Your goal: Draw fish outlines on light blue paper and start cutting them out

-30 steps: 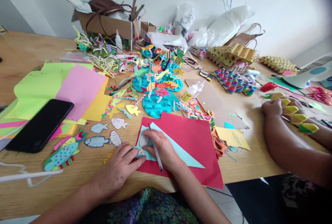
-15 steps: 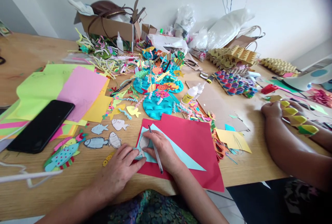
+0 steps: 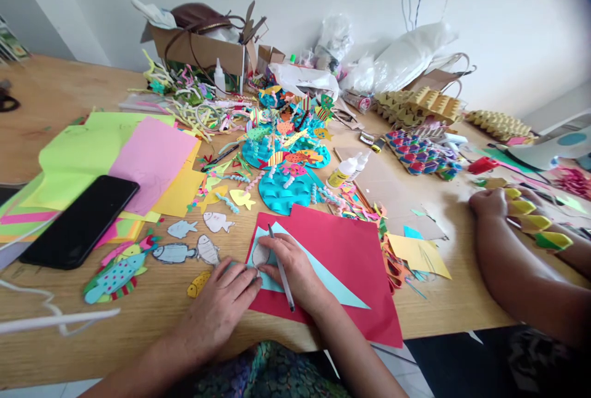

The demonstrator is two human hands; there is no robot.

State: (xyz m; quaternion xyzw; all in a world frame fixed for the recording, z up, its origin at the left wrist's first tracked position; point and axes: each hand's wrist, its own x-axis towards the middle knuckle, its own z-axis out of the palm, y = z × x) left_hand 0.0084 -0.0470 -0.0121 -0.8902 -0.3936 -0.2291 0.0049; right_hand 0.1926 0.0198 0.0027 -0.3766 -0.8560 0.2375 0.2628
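Observation:
A white fish cut-out (image 3: 260,255) lies on a light blue paper triangle (image 3: 318,280), which rests on a red sheet (image 3: 344,250). My right hand (image 3: 290,266) has a pen (image 3: 286,287) held between its fingers, while its thumb and fingertips touch the cut-out. From the left, my left hand (image 3: 226,293) lies flat with fingers stretched, pressing on the tail end, which they mostly hide. Several paper fish lie near it, among them a yellow fish (image 3: 198,284) and a grey-blue fish (image 3: 174,253).
A black phone (image 3: 80,219) rests on coloured paper sheets (image 3: 101,139) at left. Glue bottles (image 3: 341,171) stand behind the red sheet, near blue-painted card (image 3: 284,189) with paper fish. On the right, another person's hand (image 3: 489,201) holds egg-carton pieces (image 3: 535,222).
The whole view has shifted slightly, so things appear a little further right. My left fingers now cover more of the cut-out's tail. The pen stays in my right hand.

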